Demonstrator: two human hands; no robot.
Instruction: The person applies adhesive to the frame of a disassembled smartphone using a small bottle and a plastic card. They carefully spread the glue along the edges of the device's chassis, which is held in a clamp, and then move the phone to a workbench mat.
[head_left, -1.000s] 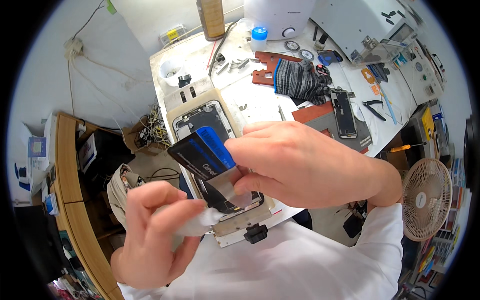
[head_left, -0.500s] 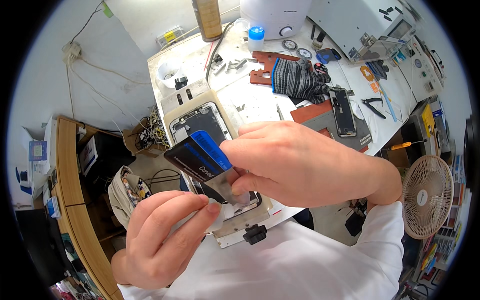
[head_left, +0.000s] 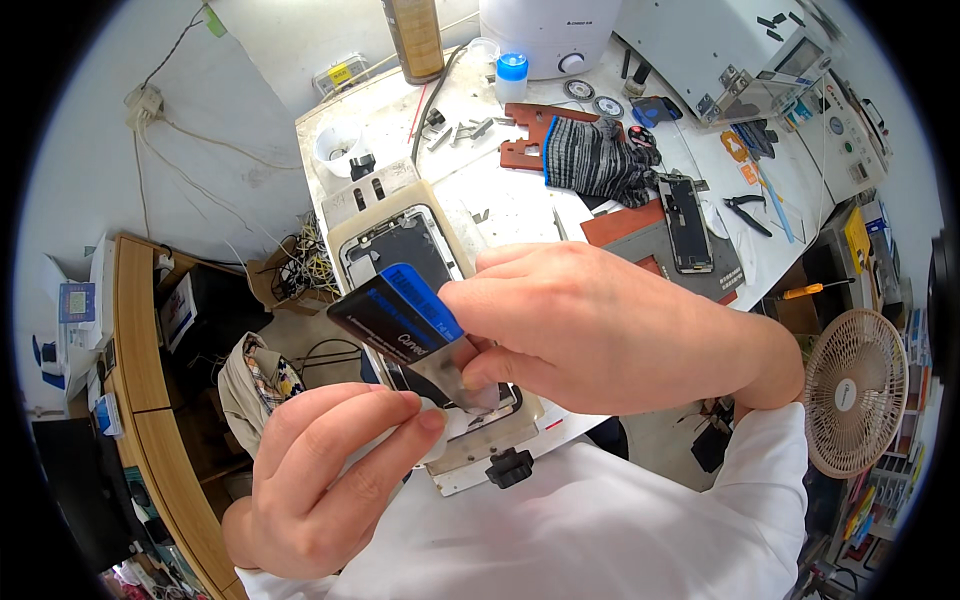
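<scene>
Pinched in my right hand (head_left: 590, 325) is a thin metal pry card (head_left: 405, 315) with a black and blue label. It slants over a phone (head_left: 400, 245), its bare metal end down by the phone's near end. The phone lies in a metal clamp holder (head_left: 470, 465) with a black knob (head_left: 510, 467). My left hand (head_left: 335, 465) is closed, fingertips pressed round a whitish piece (head_left: 437, 430) beside the card's lower end. Fingers hide much of that piece, so its kind is unclear. Card and hands cover the phone's middle.
On the white table (head_left: 480, 225) lie a striped knit glove (head_left: 600, 160), a second opened phone (head_left: 685, 225) on a grey mat (head_left: 640, 240), and black cutters (head_left: 748, 213). A blue-capped bottle (head_left: 512, 78) and a white cup (head_left: 338, 148) stand farther back. A fan (head_left: 855, 393) is at right.
My left fingertips have shifted slightly at the phone's near end, and the whitish piece with them. The right hand and pry card are nearly still.
</scene>
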